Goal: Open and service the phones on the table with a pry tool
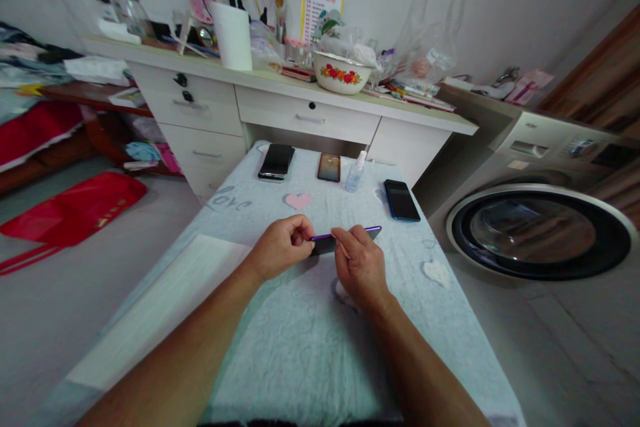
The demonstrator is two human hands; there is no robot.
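While the left hand (283, 247) pinches one end of a purple-edged phone (323, 245) between thumb and fingers, the right hand (363, 263) grips it farther along its upper edge; whether the right fingertips also hold something small, I cannot tell. The phone is nearer the wearer than the spray bottle (355, 175), the landmark here, tilted above the cloth-covered table (310, 353). Just left of the bottle lies a brown phone-shaped piece (329, 167), and well left of it, near the table's far left corner, a stack of dark devices (277, 162). Right of the bottle and a little nearer, a blue-edged phone (402, 201) lies close to the table's right edge. A pale strip (163, 307) runs along the left edge, nearer the wearer than the bottle. Cloth stretches from beneath the hands toward the near edge, and a band of it separates them from the bottle.
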